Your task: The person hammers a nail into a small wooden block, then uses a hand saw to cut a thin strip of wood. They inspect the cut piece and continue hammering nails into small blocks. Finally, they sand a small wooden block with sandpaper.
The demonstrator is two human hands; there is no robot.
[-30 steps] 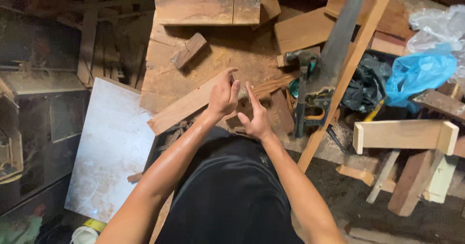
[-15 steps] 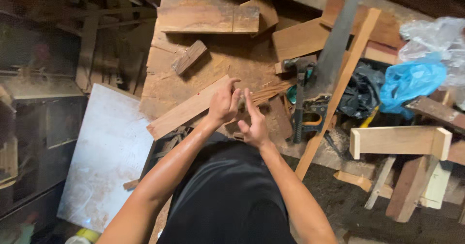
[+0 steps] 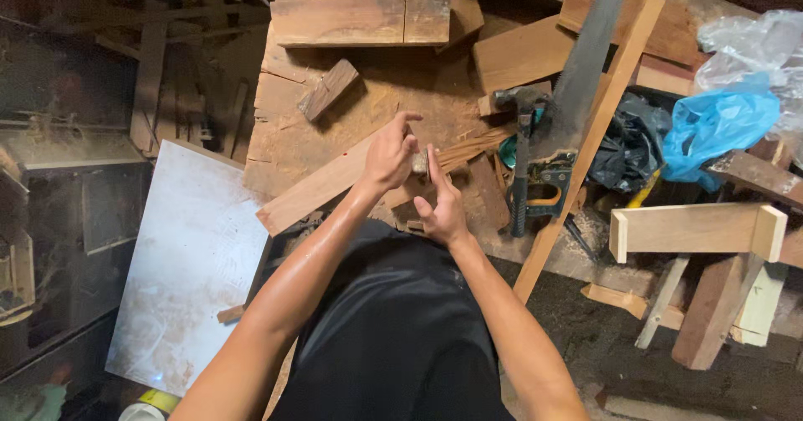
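Item: a small greyish block, held between our two hands above the sawdust-covered desk; it is too small and too covered for us to tell what it is. Our left hand has its fingers curled closed on the block's left side; our right hand presses its fingers against the right side, thumb spread. Directly beneath: a long wooden plank lying slantwise, and a bundle of thin wooden strips. To the right: a hammer, a hand saw, and a long pale batten leaning across. Further right: a blue plastic bag. Left, off the desk: a white board.
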